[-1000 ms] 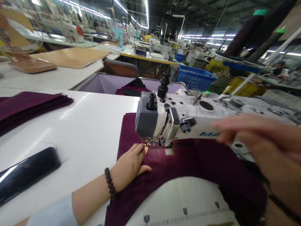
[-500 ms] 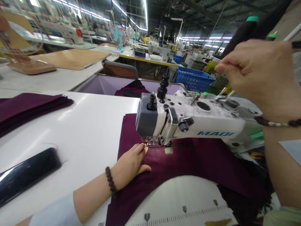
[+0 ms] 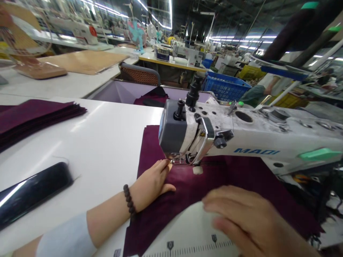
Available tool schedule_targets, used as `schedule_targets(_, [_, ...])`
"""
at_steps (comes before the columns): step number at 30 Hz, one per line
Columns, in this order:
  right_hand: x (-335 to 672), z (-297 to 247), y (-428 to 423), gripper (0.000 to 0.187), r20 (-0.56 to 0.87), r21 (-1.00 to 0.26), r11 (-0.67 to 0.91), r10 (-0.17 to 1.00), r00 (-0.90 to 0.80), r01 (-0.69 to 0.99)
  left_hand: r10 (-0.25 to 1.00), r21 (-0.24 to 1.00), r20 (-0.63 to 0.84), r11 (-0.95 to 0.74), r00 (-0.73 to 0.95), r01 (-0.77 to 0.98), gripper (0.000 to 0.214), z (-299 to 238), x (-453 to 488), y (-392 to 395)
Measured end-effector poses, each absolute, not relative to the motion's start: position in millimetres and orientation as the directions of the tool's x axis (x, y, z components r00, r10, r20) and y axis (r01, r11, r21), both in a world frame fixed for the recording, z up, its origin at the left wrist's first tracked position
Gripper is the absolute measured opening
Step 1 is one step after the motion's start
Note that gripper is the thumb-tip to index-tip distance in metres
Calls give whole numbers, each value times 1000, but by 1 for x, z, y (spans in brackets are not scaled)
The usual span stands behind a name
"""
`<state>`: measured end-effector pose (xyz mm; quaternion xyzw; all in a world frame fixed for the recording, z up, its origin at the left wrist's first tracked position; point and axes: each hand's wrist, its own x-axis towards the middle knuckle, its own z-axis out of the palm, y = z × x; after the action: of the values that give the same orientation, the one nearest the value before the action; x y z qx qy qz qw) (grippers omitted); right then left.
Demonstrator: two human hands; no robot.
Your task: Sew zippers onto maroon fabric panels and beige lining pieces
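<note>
A dark purple fabric piece [image 3: 187, 192] lies under the head of a white sewing machine [image 3: 257, 142], its near edge curved. My left hand [image 3: 152, 178] rests flat on the fabric, thumb apart, fingertips right beside the presser foot area. Lower right, my right hand [image 3: 249, 217] is slightly blurred, its fingers stretched out over the fabric's curved edge and the ruler-marked table surface. Nothing shows in it, and I cannot tell whether it touches the cloth. Dark bulk thread cones [image 3: 292, 35] stand at the upper right.
A stack of purple fabric pieces [image 3: 34, 116] lies on the white table at left, with a black phone [image 3: 34, 192] nearer me. Behind the machine are a lilac-sided bin [image 3: 120, 94] holding cloth and a blue crate [image 3: 227, 86]. A fan [image 3: 29, 53] stands far left.
My right hand has come down from the raised spot near the thread cones to the fabric's near edge, its fingers now stretched out. The left hand stays on the fabric; the view has shifted slightly.
</note>
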<state>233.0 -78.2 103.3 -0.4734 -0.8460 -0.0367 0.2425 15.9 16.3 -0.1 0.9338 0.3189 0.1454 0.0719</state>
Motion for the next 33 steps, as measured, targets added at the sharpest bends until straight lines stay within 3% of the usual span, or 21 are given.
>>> schedule_targets(1, [221, 84, -75, 37, 371, -185, 526, 820, -437, 830, 620, 232, 233, -784, 749, 576, 62, -1, 16, 16])
schedule_targets(3, [203, 52, -60, 26, 359, -149, 445, 857, -371, 883, 628, 240, 236, -777, 742, 582, 61, -1, 17, 16])
schedule_targets(9, [193, 13, -26, 45, 149, -248, 323, 944, -294, 913, 628, 175, 226, -778, 745, 603, 60, 0, 19, 14])
schedule_targets(20, [196, 6, -30, 45, 132, -289, 346, 938, -321, 893, 593, 34, 306, -788, 745, 614, 70, -7, 23, 14])
schedule_targets(33, [192, 1, -32, 43, 177, -186, 333, 937, -302, 924, 627, 75, 273, -770, 730, 634, 71, -6, 24, 16])
